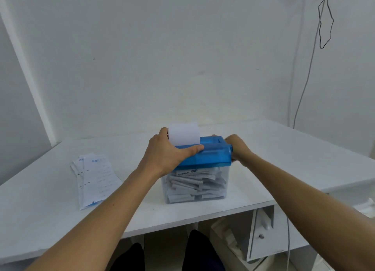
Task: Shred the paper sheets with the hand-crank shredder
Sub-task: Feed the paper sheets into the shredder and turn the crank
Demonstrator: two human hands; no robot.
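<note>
A hand-crank shredder with a blue top (211,153) sits on a clear bin (195,186) packed with paper strips. A white sheet (184,134) stands upright in the slot at the top's left end. My left hand (168,152) grips the left end of the blue top, thumb along the front edge and fingers behind the sheet. My right hand (237,146) is curled round the crank at the right end; the crank itself is hidden and the hand is blurred. A fanned stack of printed paper sheets (95,179) lies on the desk to the left.
The white desk (294,161) stands against a white wall, its front edge near me. Cables (322,23) hang down the wall at the right. A small drawer unit (261,234) sits under the desk at the right, beside my knees.
</note>
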